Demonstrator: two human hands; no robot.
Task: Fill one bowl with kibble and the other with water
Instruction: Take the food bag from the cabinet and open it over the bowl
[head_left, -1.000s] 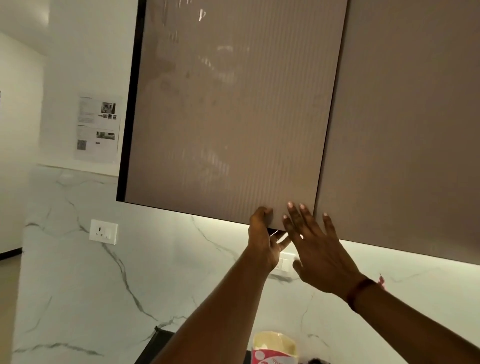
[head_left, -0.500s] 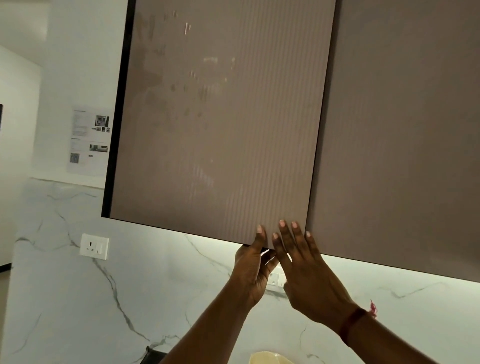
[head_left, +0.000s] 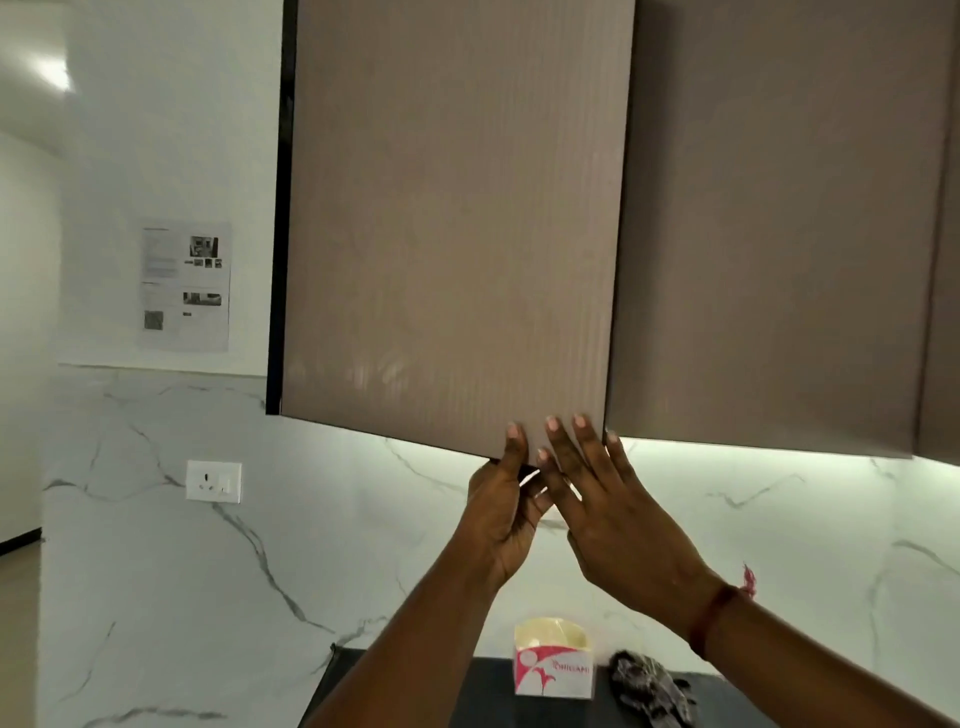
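Note:
No bowl, kibble or water shows in the head view. Both my hands are raised to the lower right corner of a taupe ribbed wall-cupboard door (head_left: 452, 234). My left hand (head_left: 506, 514) curls its fingers around the door's bottom edge from below. My right hand (head_left: 608, 509) lies flat with fingers spread against the door's corner, next to the seam with the neighbouring door (head_left: 769, 234). The door looks almost flush with the cupboard.
A white marble backsplash (head_left: 208, 597) with a wall socket (head_left: 214, 481) runs under the cupboards. On the dark counter (head_left: 483, 696) below stand a white and pink tissue box (head_left: 553, 662) and a crumpled dark cloth (head_left: 649, 686). A printed sheet (head_left: 184, 286) hangs on the left wall.
The view has tilted down, so the counter, tissue box and cloth come into sight. My hands stay together at the door's lower corner, the left still hooked under its edge.

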